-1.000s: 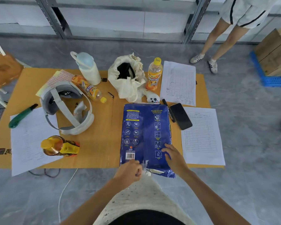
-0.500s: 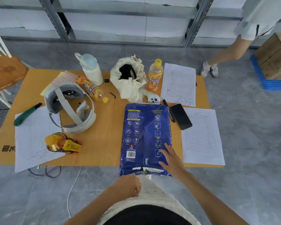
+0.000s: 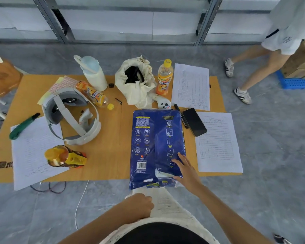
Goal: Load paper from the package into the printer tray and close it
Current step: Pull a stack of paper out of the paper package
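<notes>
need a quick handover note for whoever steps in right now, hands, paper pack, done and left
Left hand: closed in a fist, off the pack, near the lap; whether it holds anything cannot be told.
Right hand: open, flat on the near right corner of the blue plastic-wrapped paper pack.
Pack lies on the tan cardboard sheet, its near end torn open.
Done: wrapper opened.
Left: pull sheets, load the tray, close it. No printer in view.

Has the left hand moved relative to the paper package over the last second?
Yes. The left hand has pulled back toward the person, off the near end of the blue paper package, and is now fisted over the lap.
</notes>
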